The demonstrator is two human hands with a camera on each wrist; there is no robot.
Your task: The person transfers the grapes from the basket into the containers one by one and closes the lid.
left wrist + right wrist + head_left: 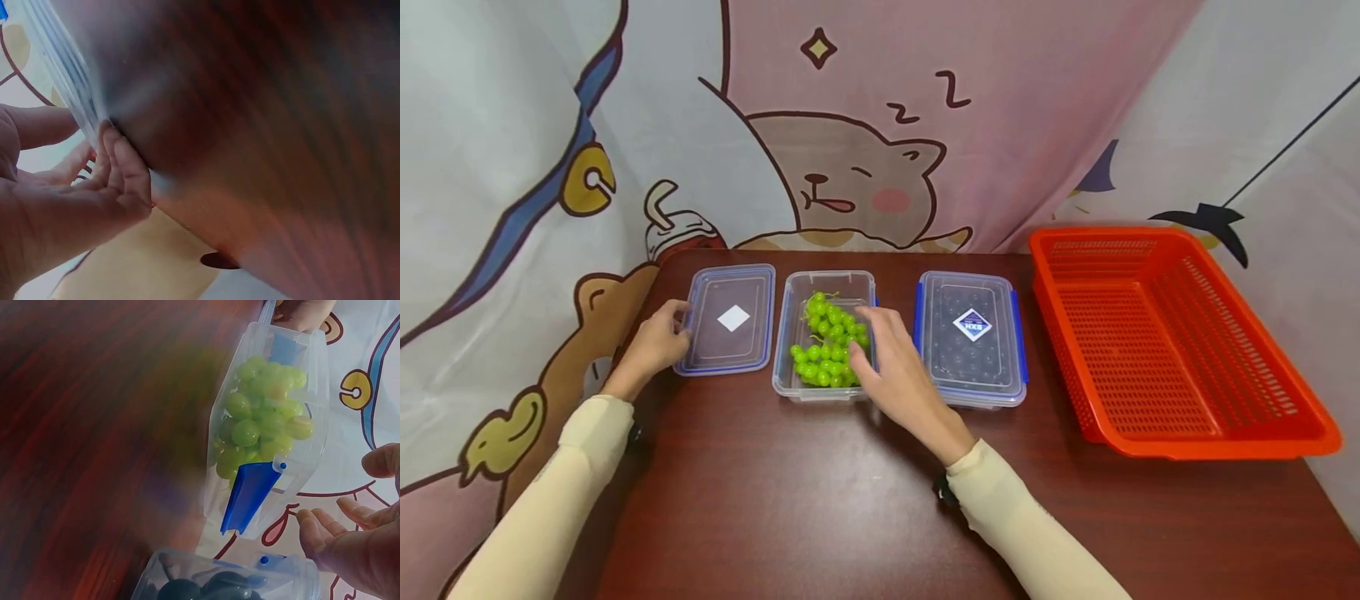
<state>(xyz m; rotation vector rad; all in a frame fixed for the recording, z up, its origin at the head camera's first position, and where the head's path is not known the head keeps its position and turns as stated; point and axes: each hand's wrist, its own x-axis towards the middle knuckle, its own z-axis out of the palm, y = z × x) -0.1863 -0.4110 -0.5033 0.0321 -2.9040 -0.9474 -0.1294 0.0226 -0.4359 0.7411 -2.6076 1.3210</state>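
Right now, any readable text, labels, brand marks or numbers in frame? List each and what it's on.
"Z Z": drawn on the backdrop cloth, above the sleeping cartoon animal.
Diamond sticker on the closed container's lid: blue lettering, too small to read.
White diamond sticker on the loose lid touched by the left hand: blank, no text.
Wrist views: nothing readable.

You are at a staged home-style setup rather than a real kitchen. Behind the dark wood counter [820,508] hangs a cartoon curtain [850,125] showing a sleeping cat. On the counter, food boxes [972,337] sit left of an orange plastic basket [1165,342], household things against a cloth backdrop.
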